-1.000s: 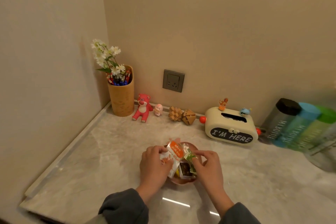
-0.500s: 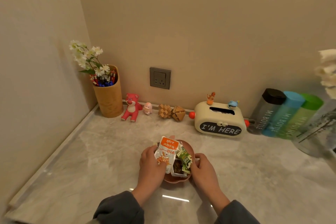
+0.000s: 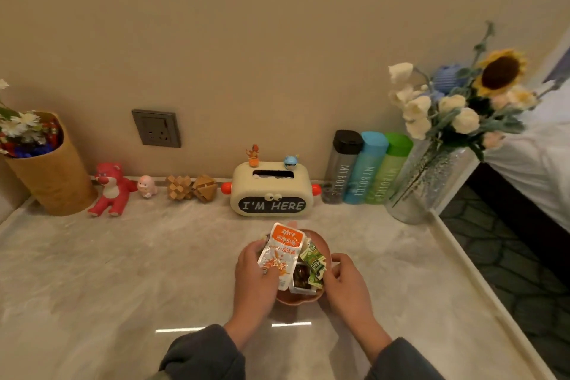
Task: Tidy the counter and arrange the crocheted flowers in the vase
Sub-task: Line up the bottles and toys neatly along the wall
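Observation:
A small pink dish (image 3: 322, 245) full of snack packets sits mid-counter, an orange-and-white packet (image 3: 282, 251) on top. My left hand (image 3: 254, 282) grips the dish's left side, the thumb against the orange packet. My right hand (image 3: 347, 285) grips its right side next to green packets (image 3: 314, 262). At the counter's right end a glass vase (image 3: 427, 182) holds crocheted flowers (image 3: 456, 105): cream blooms, a blue one and a sunflower (image 3: 499, 71).
Along the wall stand a tan holder with flowers and pens (image 3: 51, 176), a red bear (image 3: 111, 190), a pink figure (image 3: 146, 186), two wooden puzzles (image 3: 191, 187), a cream tissue box (image 3: 271, 190) and three bottles (image 3: 367, 168). The counter edge (image 3: 481, 284) drops off at right.
My view has swung right, bringing the vase and crocheted flowers into sight. Both hands have settled from handling the packets to holding the dish's sides.

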Demonstrator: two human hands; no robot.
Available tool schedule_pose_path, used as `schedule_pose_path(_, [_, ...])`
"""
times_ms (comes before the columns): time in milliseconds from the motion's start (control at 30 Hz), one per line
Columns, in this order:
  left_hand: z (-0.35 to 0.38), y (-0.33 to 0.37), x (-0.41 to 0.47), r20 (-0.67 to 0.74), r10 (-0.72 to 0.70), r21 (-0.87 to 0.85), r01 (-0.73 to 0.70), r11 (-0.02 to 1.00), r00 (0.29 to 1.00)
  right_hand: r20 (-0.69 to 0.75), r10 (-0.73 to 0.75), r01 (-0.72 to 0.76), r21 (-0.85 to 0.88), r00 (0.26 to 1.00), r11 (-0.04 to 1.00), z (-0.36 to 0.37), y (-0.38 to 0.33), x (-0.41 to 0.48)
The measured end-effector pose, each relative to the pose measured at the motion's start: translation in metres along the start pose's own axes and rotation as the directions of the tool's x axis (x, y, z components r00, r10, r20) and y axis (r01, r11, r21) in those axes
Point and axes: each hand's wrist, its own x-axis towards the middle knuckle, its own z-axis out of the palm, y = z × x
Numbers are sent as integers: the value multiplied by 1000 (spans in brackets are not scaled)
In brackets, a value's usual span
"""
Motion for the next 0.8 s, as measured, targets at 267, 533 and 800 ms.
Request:
schedule_pose_path(267, [106,35,-11,109,-24,-29,27,999,994,-55,28,-30,-33,998,999,-90,60,36])
schedule_pose_path(533, [170,47,-3,112,-56,-21,59,998,992,15,38,-37,-67,999,997,-132,100,79])
schedule_pose_path(800, [197,57,25,86,-54,19,52,998,995,94,43,-35,-87,995,996,-142,104,122])
